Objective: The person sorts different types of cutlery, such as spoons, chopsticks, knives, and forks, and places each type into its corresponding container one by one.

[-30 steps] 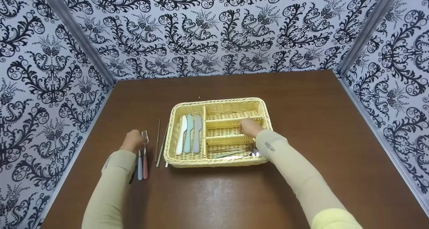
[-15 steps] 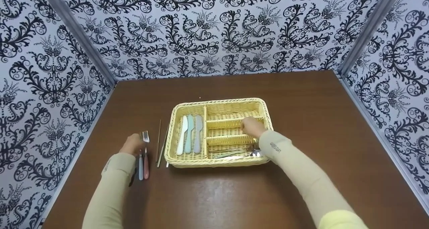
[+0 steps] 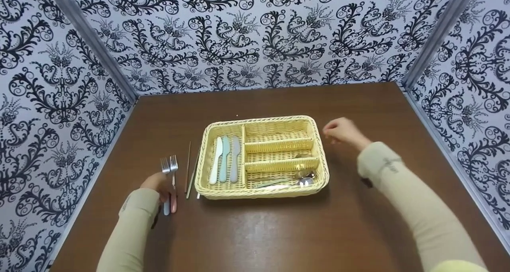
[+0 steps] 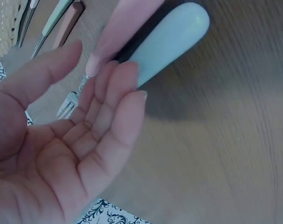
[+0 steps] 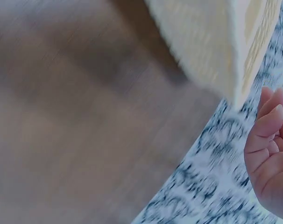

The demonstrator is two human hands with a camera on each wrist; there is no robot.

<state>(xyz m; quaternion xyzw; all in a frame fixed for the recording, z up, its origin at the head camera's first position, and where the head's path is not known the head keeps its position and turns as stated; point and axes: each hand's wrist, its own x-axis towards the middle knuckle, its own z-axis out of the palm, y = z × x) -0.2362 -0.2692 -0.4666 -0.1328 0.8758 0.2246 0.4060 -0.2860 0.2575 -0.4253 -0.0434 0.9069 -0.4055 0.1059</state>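
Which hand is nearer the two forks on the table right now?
Left. The left hand lies at the handles of the forks, left of the basket. The right hand is off beyond the basket's right side, holding nothing.

The left hand (image 4: 62, 154) fills the lower left, palm up and open, fingers (image 4: 118, 107) straight and close together; their tips lie at the pale blue handle (image 4: 172, 39), whether touching cannot be told; a pink handle (image 4: 125, 25) runs just beside it, both on the brown counter (image 4: 225, 149); fork tines (image 4: 69, 102) show behind the fingers; the chopsticks (image 4: 43, 28) lie at the upper left, near a wicker basket (image 4: 3, 23) edge.
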